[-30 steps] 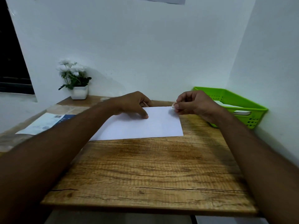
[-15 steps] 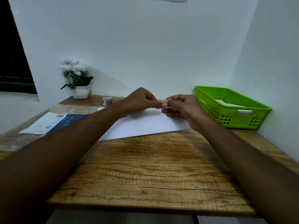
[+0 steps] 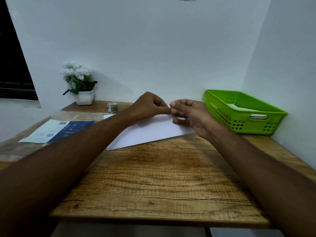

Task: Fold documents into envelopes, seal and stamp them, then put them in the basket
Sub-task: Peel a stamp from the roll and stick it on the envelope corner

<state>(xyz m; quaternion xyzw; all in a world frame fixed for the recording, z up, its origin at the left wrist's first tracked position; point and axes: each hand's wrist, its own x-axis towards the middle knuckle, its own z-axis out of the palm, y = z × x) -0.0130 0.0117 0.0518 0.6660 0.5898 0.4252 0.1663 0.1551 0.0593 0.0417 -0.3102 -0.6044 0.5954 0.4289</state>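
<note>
pinching a small white scrap (image 3: 169, 106) between their fingertips, my left hand (image 3: 148, 106) and right hand (image 3: 191, 115) meet over the white envelope (image 3: 150, 132), which lies on the table (image 3: 153, 177) left of the green basket (image 3: 239, 115).

Home desk nook: wooden desk (image 3: 153, 177), potted flowers (image 3: 80, 84).

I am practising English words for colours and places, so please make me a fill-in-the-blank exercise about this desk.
1. The basket on the right is ____ in colour.
2. The flowers in the pot are ____ in colour.
3. The leaflet lies to the ____ of the envelope.
Missing words: green, white, left.
</note>
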